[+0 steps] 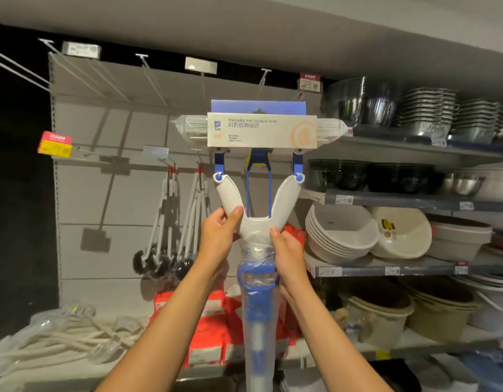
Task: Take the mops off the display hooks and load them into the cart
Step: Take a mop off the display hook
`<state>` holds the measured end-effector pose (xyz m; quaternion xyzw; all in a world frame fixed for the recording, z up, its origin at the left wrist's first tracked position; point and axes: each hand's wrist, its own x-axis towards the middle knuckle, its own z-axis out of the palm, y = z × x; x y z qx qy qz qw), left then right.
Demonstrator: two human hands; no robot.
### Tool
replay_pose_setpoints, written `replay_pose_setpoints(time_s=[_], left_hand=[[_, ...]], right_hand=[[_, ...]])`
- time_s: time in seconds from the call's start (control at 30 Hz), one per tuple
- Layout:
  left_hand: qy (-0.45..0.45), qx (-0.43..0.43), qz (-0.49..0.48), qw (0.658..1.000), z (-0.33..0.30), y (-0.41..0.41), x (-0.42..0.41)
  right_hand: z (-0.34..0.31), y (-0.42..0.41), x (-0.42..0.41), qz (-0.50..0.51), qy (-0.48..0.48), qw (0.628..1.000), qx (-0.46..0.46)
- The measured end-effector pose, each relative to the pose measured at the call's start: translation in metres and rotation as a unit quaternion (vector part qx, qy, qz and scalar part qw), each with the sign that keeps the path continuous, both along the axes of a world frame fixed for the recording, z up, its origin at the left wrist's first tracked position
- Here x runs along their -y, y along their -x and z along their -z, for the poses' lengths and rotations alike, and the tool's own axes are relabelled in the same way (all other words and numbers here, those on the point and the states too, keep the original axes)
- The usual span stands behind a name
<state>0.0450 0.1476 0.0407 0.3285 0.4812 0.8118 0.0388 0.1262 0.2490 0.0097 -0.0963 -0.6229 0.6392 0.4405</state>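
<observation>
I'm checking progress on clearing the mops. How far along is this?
Done: several top hooks are bare. In hand: both hands, left and right, grip one mop at its white fork, head up by the hooks. Left: getting it into the cart, which isn't in view.

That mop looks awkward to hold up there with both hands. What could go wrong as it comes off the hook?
The mop is held only at its white fork, by the left hand and the right hand. Its wide packaged head sits high above the grip, so it might tip sideways.

That head reaches close to the steel bowls on the shelf at the right and could knock them.

The loose plastic wrap on the handle may slip in the grip.
</observation>
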Motion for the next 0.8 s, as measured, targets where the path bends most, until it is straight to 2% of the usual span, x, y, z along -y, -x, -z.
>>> replay_pose_setpoints(time_s=[0.13, 0.3, 0.43, 0.63, 0.8], left_hand=[[-0.016, 0.016, 0.031, 0.999, -0.008, 0.036, -0.025], [-0.03, 0.027, 0.041, 0.998, -0.02, 0.073, -0.056], [-0.019, 0.003, 0.051, 0.999, -0.031, 0.102, -0.076], [-0.004, -0.04, 0.025, 0.999, -0.055, 0.142, -0.106], [0.027, -0.065, 0.018, 0.997, -0.062, 0.166, -0.135]], right_hand=[[-0.016, 0.025, -0.027, 0.02, -0.054, 0.998, 0.017], [-0.051, 0.062, -0.062, 0.034, -0.048, 0.998, -0.023], [-0.069, 0.09, -0.087, 0.044, -0.031, 0.997, -0.047], [-0.071, 0.121, -0.118, 0.053, -0.026, 0.998, -0.032], [-0.07, 0.138, -0.148, 0.072, -0.047, 0.996, -0.04]])
